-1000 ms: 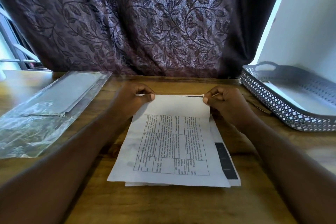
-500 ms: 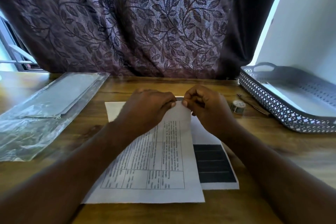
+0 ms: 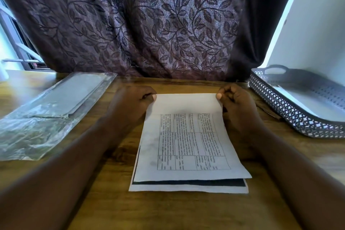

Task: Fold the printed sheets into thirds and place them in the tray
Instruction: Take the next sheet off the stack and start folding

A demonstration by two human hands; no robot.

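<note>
Meanwhile, the left hand point(image 3: 130, 102) and right hand point(image 3: 237, 104) each pinch a far corner of the top printed sheet point(image 3: 188, 142), lying on another sheet point(image 3: 186, 186) near the tray point(image 3: 291, 110).

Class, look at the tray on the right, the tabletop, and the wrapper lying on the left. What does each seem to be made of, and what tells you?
Tray: probably moulded grey plastic, matte; lattice-cut walls and a moulded handle slot suggest it.
Tabletop: wood or wood-look laminate, brown with visible grain and a slight sheen.
Wrapper: thin clear plastic film, glossy, crinkled, see-through.
</note>
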